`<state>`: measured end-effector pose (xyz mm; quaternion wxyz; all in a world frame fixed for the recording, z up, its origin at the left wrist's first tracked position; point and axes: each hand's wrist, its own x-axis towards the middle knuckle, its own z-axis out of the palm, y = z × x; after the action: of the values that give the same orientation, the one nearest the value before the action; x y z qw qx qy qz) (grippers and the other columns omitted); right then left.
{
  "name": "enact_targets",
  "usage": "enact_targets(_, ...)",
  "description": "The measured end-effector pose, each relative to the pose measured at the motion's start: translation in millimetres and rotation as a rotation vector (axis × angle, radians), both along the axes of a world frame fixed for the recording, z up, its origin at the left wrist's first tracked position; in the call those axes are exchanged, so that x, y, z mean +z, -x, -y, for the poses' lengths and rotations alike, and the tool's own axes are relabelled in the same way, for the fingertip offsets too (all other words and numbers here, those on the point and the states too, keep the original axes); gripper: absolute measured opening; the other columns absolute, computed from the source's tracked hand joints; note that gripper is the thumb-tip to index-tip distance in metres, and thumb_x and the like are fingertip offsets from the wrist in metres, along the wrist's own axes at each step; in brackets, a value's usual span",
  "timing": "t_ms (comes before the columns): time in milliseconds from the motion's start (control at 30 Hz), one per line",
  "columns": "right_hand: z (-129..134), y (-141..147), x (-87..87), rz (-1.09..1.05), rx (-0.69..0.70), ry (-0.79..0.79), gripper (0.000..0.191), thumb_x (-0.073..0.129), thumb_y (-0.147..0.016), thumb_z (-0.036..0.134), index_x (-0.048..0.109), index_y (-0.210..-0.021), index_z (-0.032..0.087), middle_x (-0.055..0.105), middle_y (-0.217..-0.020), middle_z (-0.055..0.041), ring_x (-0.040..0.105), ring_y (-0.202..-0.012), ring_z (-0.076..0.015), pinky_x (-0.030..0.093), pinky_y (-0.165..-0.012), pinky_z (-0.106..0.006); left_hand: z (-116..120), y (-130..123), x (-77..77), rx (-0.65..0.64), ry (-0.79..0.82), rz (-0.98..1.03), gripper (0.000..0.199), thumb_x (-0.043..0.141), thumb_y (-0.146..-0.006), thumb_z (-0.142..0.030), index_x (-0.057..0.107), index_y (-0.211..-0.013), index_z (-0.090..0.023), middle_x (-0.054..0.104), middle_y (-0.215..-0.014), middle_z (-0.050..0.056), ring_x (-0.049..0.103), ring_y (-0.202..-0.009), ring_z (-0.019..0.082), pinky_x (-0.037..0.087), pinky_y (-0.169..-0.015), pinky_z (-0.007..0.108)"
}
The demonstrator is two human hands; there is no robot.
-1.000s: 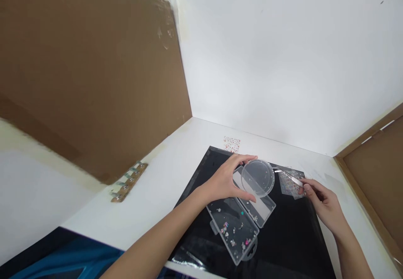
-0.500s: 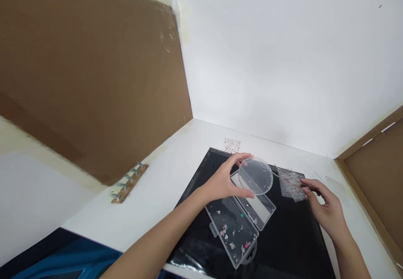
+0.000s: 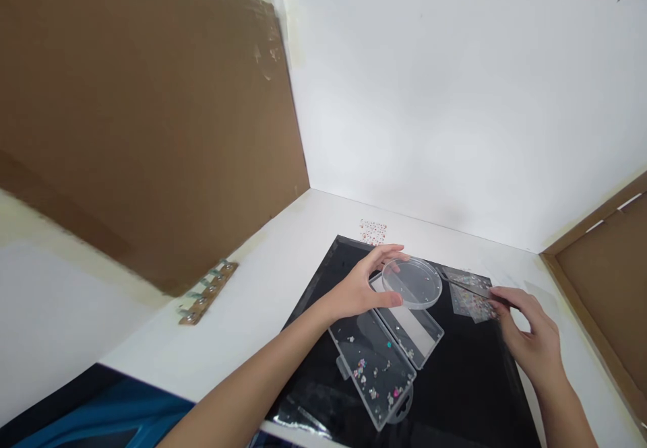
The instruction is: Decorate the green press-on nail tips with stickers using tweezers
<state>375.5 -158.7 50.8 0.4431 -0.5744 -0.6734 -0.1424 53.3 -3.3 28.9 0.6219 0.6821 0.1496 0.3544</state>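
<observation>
- White surface (image 3: 273, 286) under a black board (image 3: 455, 387).
- Open clear plastic case (image 3: 422, 337) beside scattered gems (image 3: 364, 370).
- Left hand (image 3: 364, 290), grip spread, holds a round clear plastic dish (image 3: 412, 284) by its rim, the best hold; likely light, slippery.
- Right hand (image 3: 530, 347), grip pinching slim tweezers (image 3: 470, 287) over sticker sheets (image 3: 470, 305).

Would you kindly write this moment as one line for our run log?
Left hand: holds round clear lid | Right hand: holds metal tweezers over sticker sheet
</observation>
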Motion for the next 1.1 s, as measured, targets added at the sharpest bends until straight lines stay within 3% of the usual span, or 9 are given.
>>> enact_targets(433,1.0,-2.8,-0.1,0.031,-0.023,-0.001,0.013,0.069,-0.106,0.038,0.079,-0.103,0.031,0.082,-0.096,-0.0067,0.077,-0.084,-0.0247,0.063,-0.077,-0.042,1.6,0.9,2.3,-0.048,0.03,0.028,0.091,0.102,-0.077,-0.051,0.053,-0.151,-0.03,0.065,-0.153,0.015,0.064,-0.139,0.035,0.045,-0.126,0.064)
enact_targets(833,2.9,-12.4,0.4,0.091,-0.035,-0.003,0.013,0.066,-0.107,0.036,0.079,-0.105,0.031,0.082,-0.096,-0.0059,0.075,-0.084,-0.0243,0.058,-0.08,-0.041,-3.0,3.3,3.3,-0.01,0.014,0.058,0.091,0.101,-0.075,-0.058,0.052,-0.144,-0.028,0.067,-0.152,0.017,0.067,-0.131,0.034,0.047,-0.12,0.059)
enact_targets(900,2.4,-13.3,-2.0,0.094,-0.053,-0.009,0.013,0.066,-0.107,0.036,0.078,-0.106,0.031,0.082,-0.096,-0.0056,0.075,-0.084,-0.0246,0.057,-0.08,-0.04,-7.6,5.6,4.1,0.105,-0.029,-0.031,0.087,0.099,-0.077,-0.056,0.052,-0.145,-0.027,0.065,-0.155,0.017,0.066,-0.132,0.033,0.049,-0.119,0.057)
enact_targets(1033,-1.4,-14.8,-8.5,0.098,-0.055,0.016,0.017,0.065,-0.108,0.04,0.079,-0.108,0.031,0.082,-0.097,-0.0042,0.074,-0.083,-0.0245,0.056,-0.079,-0.039,-29.7,17.5,1.5,0.62,-0.145,-0.399,0.087,0.097,-0.076,-0.048,0.055,-0.148,-0.024,0.061,-0.16,0.015,0.062,-0.141,0.034,0.05,-0.121,0.051)
enact_targets(1100,-3.8,-15.5,-11.6,0.102,-0.04,0.033,0.018,0.064,-0.108,0.041,0.079,-0.109,0.032,0.082,-0.098,-0.0031,0.074,-0.082,-0.0241,0.056,-0.078,-0.038,-43.3,26.5,-2.3,0.81,-0.139,-0.536,0.086,0.095,-0.079,-0.045,0.053,-0.151,-0.02,0.061,-0.16,0.018,0.057,-0.147,0.038,0.047,-0.125,0.054)
